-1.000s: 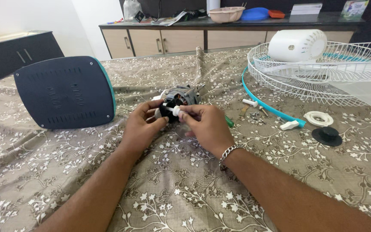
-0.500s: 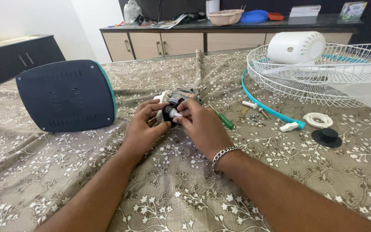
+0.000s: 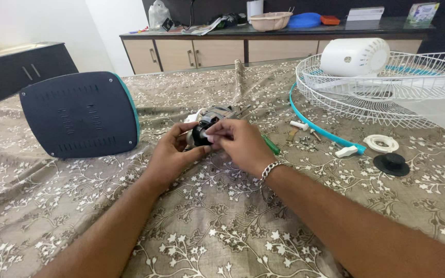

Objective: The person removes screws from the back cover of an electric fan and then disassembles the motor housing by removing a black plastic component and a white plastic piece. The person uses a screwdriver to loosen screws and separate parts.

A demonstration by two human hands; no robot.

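- At the middle of the cloth-covered table (image 3: pixel 217 226), a small fan motor (image 3: pixel 213 119) lies on its side, well apart from the other parts.
- Left hand (image 3: pixel 173 152) is cupped round the motor's near end, fingers curled against the dark round piece there, steadying it.
- Right hand (image 3: pixel 240 144) pinches narrowly at the same near end, fingertips (image 3: pixel 213 135) closed on a small white part; what exactly it grips is too hidden to tell.
- Handling, as a judgement: the motor looks dense and heavy for its size, rigid, with metal edges and exposed windings that should not be pressed. Best hold is round the solid body, not the thin shaft or white plastic bits, which look light and breakable.
- Green-handled screwdriver (image 3: pixel 270 144) lies just beside the right hand, partly covered by it.
- Dark blue square panel (image 3: pixel 78 114) stands tilted to the left.
- White wire fan guard (image 3: pixel 387 95) sits to the right, with a white motor cover (image 3: pixel 355 56) resting in it.
- White ring (image 3: pixel 381 142), black cap (image 3: pixel 392 163) and loose screws (image 3: pixel 305 138) lie near the guard.
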